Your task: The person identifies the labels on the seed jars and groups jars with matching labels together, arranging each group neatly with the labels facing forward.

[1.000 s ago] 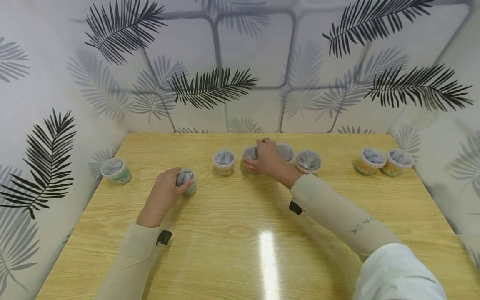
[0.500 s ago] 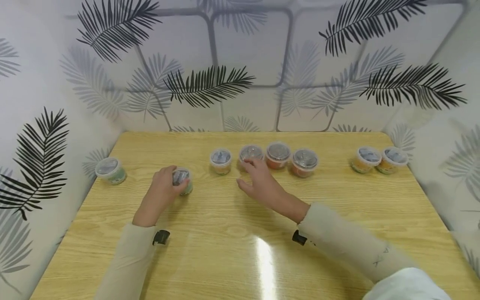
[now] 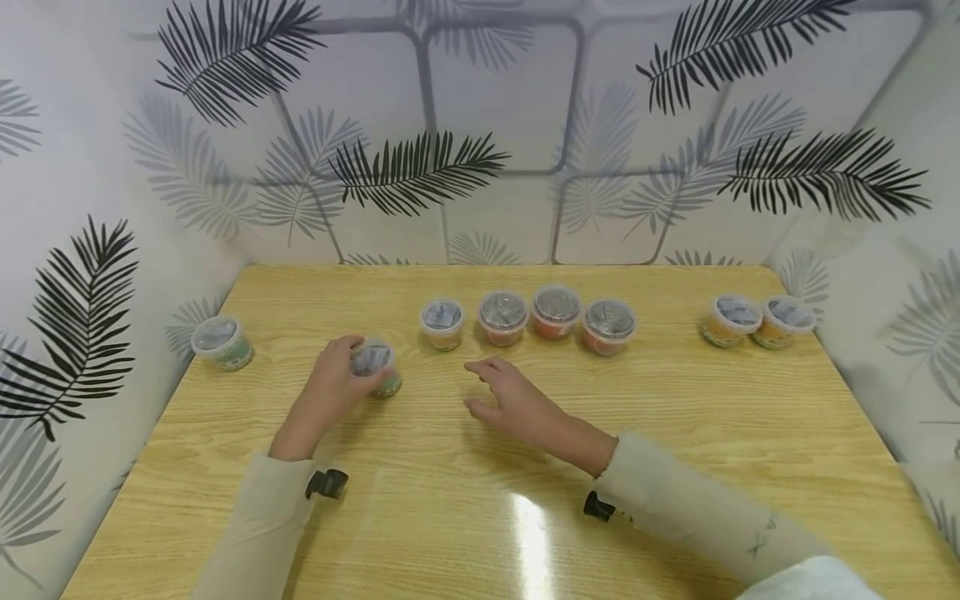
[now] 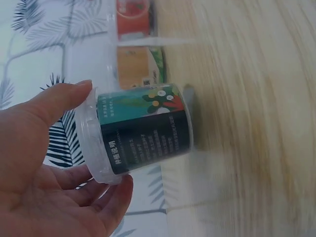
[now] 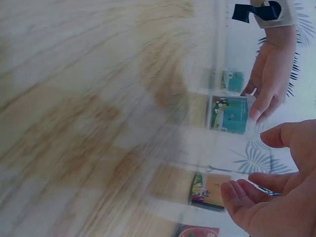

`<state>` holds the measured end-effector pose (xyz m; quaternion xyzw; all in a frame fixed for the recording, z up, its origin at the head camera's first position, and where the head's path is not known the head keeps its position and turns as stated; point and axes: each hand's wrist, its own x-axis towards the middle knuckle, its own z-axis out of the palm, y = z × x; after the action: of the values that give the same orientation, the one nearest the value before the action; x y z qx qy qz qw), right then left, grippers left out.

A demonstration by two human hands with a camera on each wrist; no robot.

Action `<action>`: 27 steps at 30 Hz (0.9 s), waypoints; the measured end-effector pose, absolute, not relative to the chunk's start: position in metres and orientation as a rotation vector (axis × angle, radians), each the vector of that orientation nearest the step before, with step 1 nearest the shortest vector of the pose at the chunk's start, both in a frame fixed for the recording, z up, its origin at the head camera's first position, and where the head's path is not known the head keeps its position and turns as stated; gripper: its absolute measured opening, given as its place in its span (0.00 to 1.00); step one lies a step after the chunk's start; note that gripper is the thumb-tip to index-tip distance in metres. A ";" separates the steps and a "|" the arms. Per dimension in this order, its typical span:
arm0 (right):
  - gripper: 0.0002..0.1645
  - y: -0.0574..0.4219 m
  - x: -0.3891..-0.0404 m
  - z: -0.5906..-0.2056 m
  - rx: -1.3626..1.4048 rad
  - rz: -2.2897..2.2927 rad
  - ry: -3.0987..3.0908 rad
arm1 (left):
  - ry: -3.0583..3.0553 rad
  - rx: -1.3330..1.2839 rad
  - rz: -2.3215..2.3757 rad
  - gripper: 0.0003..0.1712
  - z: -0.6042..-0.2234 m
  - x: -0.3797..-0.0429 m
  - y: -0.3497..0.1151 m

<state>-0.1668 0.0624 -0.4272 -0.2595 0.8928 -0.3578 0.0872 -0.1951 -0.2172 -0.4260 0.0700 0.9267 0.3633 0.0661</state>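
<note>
My left hand point(image 3: 330, 390) grips a lidded plastic cup point(image 4: 145, 131) by its lid rim, thumb on one side and fingers on the other. That cup has a green and black printed label; I cannot tell whether its base touches the wooden table point(image 3: 420, 517). My right hand point(image 3: 521, 407) is over the middle of the table, fingers apart and holding nothing. Behind it stand an orange-labelled cup point(image 3: 442, 325) and three red cups: the left one point(image 3: 503, 318), the middle one point(image 3: 556, 313) and the right one point(image 3: 609, 327).
Another green cup point(image 3: 222, 343) stands near the table's left edge. Toward the right edge, two orange cups, one point(image 3: 733, 321) and its neighbour point(image 3: 783, 322), stand side by side. Leaf-patterned walls point(image 3: 495, 92) enclose the back and sides of the table.
My right hand has let go of the left red cup and drawn back toward me. My left hand, still gripping the green cup, has shifted slightly right.
</note>
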 end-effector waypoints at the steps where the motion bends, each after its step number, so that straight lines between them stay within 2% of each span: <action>1: 0.32 0.062 -0.166 -0.426 -0.760 -1.094 2.637 | 2.782 0.215 1.123 0.46 -0.425 -0.194 -0.216; 7: 0.32 0.066 -0.163 -0.415 -0.668 -1.320 2.488 | 2.642 0.264 1.371 0.50 -0.412 -0.184 -0.200; 18: 0.32 0.073 -0.154 -0.413 -0.523 -1.660 2.167 | 2.465 0.439 1.639 0.42 -0.383 -0.155 -0.167; 27: 0.28 0.081 -0.144 -0.411 -0.573 -1.902 1.741 | 2.349 0.535 1.792 0.37 -0.357 -0.131 -0.149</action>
<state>-0.1439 0.0812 -0.4109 -0.2103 0.6387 -0.6976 0.2474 -0.1307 -0.1491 -0.3567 0.1778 0.7804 0.5954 0.0697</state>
